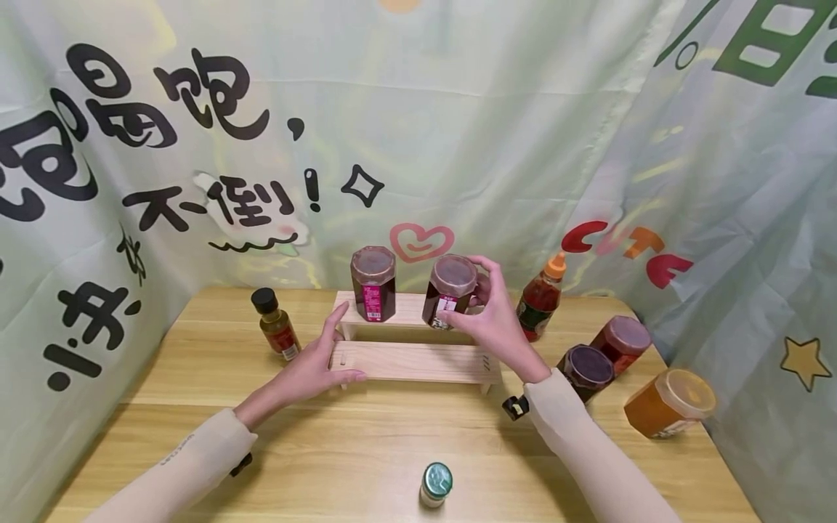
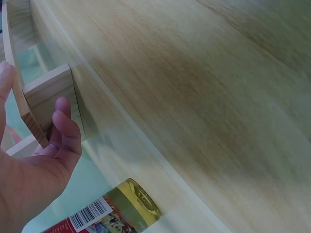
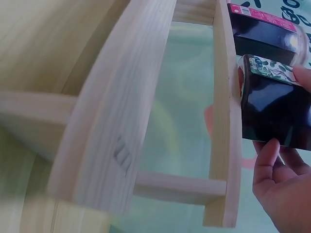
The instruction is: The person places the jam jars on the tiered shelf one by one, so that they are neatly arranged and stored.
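A two-step wooden rack (image 1: 418,361) stands in the middle of the table (image 1: 366,443). My left hand (image 1: 338,347) rests against the rack's left end with fingers nearly straight; the left wrist view shows the fingers (image 2: 65,131) beside a rack leg (image 2: 51,94). My right hand (image 1: 467,292) grips a dark jar (image 1: 448,290), tilted, over the right part of the upper step. In the right wrist view that jar (image 3: 277,107) sits against the upper board, my fingers (image 3: 265,160) under it. A second dark jar (image 1: 373,285) stands upright on the upper step's left part.
A small black-capped bottle (image 1: 276,323) stands left of the rack, and an orange-capped sauce bottle (image 1: 541,298) to its right. Two dark jars (image 1: 585,369) (image 1: 621,340) and an orange jar (image 1: 670,403) lie at the right. A green-lidded jar (image 1: 436,485) stands near the front edge.
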The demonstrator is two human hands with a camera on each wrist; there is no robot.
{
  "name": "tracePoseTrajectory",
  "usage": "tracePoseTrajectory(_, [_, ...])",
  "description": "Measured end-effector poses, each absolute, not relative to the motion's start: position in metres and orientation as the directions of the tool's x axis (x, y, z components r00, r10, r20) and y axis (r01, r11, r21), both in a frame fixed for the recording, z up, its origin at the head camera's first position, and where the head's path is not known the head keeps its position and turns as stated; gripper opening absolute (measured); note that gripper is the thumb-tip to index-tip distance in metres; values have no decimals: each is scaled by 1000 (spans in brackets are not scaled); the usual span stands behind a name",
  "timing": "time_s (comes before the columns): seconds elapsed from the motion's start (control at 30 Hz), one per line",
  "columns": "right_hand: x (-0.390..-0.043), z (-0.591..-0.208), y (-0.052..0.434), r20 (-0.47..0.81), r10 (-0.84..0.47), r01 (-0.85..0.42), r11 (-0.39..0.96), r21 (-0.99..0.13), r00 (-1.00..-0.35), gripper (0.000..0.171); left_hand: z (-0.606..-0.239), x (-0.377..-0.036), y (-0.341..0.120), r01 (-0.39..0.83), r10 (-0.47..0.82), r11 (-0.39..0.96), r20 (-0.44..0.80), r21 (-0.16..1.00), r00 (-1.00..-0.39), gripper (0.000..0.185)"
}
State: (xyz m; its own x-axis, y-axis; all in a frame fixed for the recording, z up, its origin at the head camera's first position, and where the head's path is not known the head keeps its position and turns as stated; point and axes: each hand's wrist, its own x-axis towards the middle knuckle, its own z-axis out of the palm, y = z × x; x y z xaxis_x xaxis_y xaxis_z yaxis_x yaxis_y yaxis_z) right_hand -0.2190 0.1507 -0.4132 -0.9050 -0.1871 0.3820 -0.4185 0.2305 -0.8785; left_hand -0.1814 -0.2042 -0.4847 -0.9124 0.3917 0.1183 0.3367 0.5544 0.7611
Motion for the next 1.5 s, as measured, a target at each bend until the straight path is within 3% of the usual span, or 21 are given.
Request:
tracePoseTrajectory(0.57, [-236, -415, 132, 351, -257, -400, 171, -900, -900, 97, -485, -181, -203, 327, 383, 566, 109, 757, -917, 130])
tracePoseTrajectory(0.87, [-239, -417, 127, 337, -290, -385, 129, -914, -896, 103, -484, -181, -203, 329, 383, 561, 114, 760, -917, 130])
tracePoseTrajectory(1.5, [-237, -419, 129, 268, -296, -314, 119, -942, -917, 99, -484, -181, -204, 330, 379, 567, 116, 755, -918, 130])
